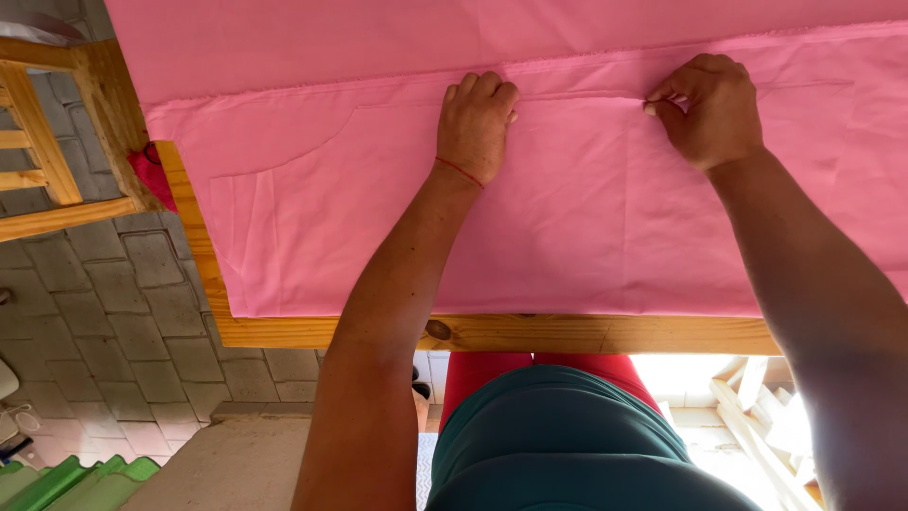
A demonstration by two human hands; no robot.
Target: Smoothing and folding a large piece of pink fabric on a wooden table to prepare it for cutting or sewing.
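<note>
I see plain pink fabric [567, 218] on the pale wooden table [530, 333], a red thread bracelet [460, 171], and grey floor tiles [123, 312].

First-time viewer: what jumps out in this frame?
The big pink fabric spread over the wooden table fills most of the view. At its upper middle, the left hand presses knuckles-down on a folded edge, a thin red thread around the wrist, while the right hand pinches the same edge further right. A wooden chair stands at far left on the grey paved floor.
</note>
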